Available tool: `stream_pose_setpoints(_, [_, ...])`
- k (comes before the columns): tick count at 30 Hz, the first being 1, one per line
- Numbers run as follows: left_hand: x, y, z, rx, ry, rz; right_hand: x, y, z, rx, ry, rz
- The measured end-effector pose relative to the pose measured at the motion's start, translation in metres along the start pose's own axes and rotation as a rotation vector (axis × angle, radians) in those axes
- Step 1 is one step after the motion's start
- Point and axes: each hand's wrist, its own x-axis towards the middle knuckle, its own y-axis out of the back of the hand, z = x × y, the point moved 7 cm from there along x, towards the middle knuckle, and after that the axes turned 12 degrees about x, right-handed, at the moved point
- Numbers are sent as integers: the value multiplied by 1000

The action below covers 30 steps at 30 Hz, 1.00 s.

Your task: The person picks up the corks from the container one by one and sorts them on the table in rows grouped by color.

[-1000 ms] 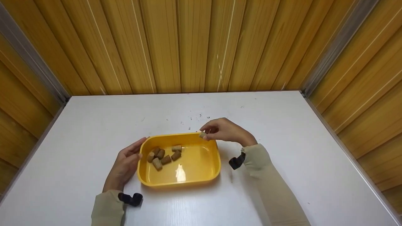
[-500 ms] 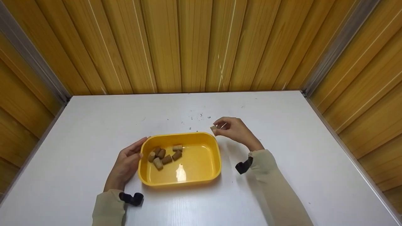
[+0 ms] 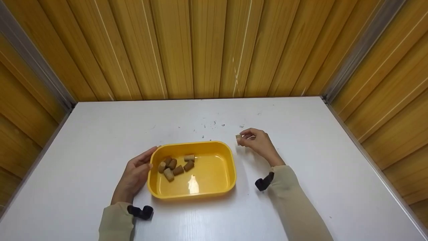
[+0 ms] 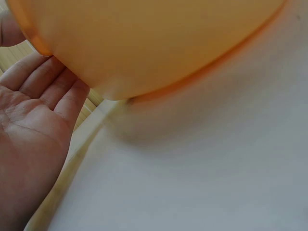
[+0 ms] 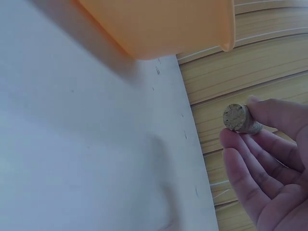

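Note:
A yellow plastic tray [image 3: 214,172] is in front of me, with several cork stoppers [image 3: 178,170] gathered in its left half. My left hand [image 3: 133,175] holds the tray's left end, thumb at the rim and fingers along the outer wall. In the left wrist view, the ends of the fingers [image 4: 45,82] are hidden behind the tray [image 4: 159,43]. My right hand [image 3: 260,144] pinches one cork stopper [image 3: 238,140] between thumb and fingertips, raised over the table beyond the tray's far right corner. The right wrist view shows this cork's speckled round end [image 5: 236,118].
The white table [image 3: 100,134] has small dark specks [image 3: 214,123] behind the tray. Wood-look panels [image 3: 207,50] rise at the table's back and both sides. Black wrist cameras [image 3: 142,212] sit at both cuffs.
My right hand has carried its cork from over the tray's far right corner out to the right, past the rim. The left hand and the corks in the tray stay put.

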Motion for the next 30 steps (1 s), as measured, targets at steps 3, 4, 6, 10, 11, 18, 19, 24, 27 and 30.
stream_pose_setpoints(3, [-1,-1,-1,16,16,3,-1,2,8,-4,-19,16])
stream_pose_setpoints(4, [-2,-1,-1,20,22,2,-1,3,10,-11,-22,22])
stream_pose_setpoints(6, [-2,-1,-1,26,30,2,-2,4,15,-20,-33,36])
stream_pose_setpoints(10, [-2,-1,-1,30,33,-8,-3,5,21,-40,-50,56])
stream_pose_setpoints(11, [-2,-1,-1,32,31,-10,-3,6,22,-42,-55,60])
stream_pose_setpoints(18, [-2,0,0,33,17,-36,-3,6,27,-37,-112,67])
stream_pose_setpoints(19, [-2,0,1,34,14,-39,-3,7,28,-34,-119,68])
stream_pose_setpoints(24, [-3,-1,2,33,-2,-55,-3,7,32,-14,-151,67])
stream_pose_setpoints(27, [-3,-1,2,29,-3,-61,-2,7,36,-3,-165,61])
stream_pose_setpoints(30, [-2,-1,1,27,2,-59,-2,6,39,16,-176,53])
